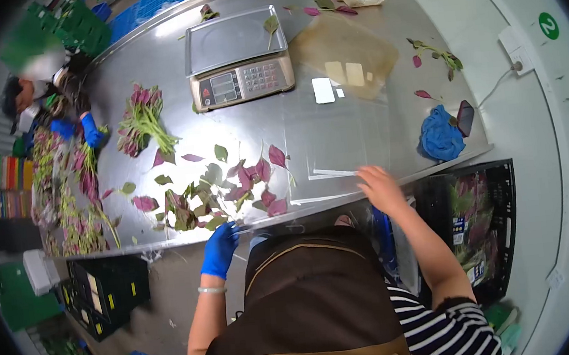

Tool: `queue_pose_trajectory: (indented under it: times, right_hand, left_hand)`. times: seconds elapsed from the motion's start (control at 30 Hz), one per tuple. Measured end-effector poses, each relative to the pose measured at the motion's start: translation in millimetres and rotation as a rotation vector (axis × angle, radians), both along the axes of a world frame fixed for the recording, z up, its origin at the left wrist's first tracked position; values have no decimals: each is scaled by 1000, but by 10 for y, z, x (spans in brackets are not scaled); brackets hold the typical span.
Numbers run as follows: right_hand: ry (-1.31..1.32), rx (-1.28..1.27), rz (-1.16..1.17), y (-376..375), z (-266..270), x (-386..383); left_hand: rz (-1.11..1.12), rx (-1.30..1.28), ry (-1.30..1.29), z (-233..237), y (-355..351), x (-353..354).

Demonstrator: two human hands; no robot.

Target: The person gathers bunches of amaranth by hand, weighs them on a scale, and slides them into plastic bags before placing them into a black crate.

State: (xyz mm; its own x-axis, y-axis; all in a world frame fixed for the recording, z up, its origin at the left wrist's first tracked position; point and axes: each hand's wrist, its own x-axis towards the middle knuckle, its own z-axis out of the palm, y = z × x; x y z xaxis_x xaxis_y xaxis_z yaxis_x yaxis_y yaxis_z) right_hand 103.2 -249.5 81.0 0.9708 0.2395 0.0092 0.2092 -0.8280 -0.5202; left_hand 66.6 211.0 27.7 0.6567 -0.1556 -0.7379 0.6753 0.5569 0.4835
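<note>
My left hand (220,246), in a blue glove, rests at the near edge of the steel table (177,129), just below a scatter of loose purple and green leaves (224,187). My right hand (379,187), bare, lies on the table's near edge with fingers spread, touching a stack of clear plastic bags (349,140). Neither hand grips anything that I can see. A tied bunch of red amaranth (142,119) lies farther back on the left.
A digital scale (237,59) stands at the table's middle back. A blue cloth (439,135) and a phone (465,117) lie at right. A black crate (482,220) of bagged greens sits at my right. Another person's blue-gloved hand (92,131) sorts greens at left.
</note>
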Motion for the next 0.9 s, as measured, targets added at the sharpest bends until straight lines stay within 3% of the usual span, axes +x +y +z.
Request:
queue_pose_trajectory:
  times: [0.07,0.13,0.2,0.23,0.3,0.37,0.43,0.47,0.5,0.57,0.6,0.67,0.73,0.77,0.8,0.83,0.9]
  right_hand:
    - [-41,-115,-90,558,-263,332]
    - [-36,-264,-196,829,-607,567]
    - [-6,-390,-293,947,-843,694]
    - [20,-436,-333,909,-872,726]
    - [297,-252,-430,841,-811,890]
    - [269,-438,-420,1069,-689,1050]
    - [98,-271,-292,1669,-714,1315]
    - [21,-196,-241,1925,-689,1434]
    - [50,-66,-152,2335,-595,1597]
    - [98,171,-15,3272,-449,1979]
    - [118,285,39,3674,-430,2199]
    - [98,421,52,4330,-625,2658]
    - [301,715,-102,4823,-1078,3056]
    - [434,709,-99,4989,-1131,3227]
    - [568,698,-99,5124,-1181,3363]
    - [704,681,-103,5220,-1228,3433]
    - [651,580,-4,5321,-1327,3494]
  left_hand:
    - [18,65,-39,-67,523,85]
    - [65,110,-85,21,950,225]
    - [98,93,-105,-195,1582,344]
    - [119,80,-105,-200,1807,424]
    - [165,170,-86,-4,2123,589]
    - [179,289,-57,-11,2363,806]
    - [141,370,-80,77,2490,1153]
    - [113,304,-177,-214,2691,1278]
    - [124,424,-284,6,2574,1496]
    - [137,416,-311,112,2492,1966]
    - [142,289,-387,-95,2517,2164]
    - [142,199,-399,-505,2435,2547]
    - [169,165,-262,-436,2186,2899]
    - [205,167,-249,-590,2102,3041]
    - [199,14,-188,-577,2036,3176]
    - [162,59,-126,-543,1985,3299]
    - [111,120,-84,-409,1997,3452]
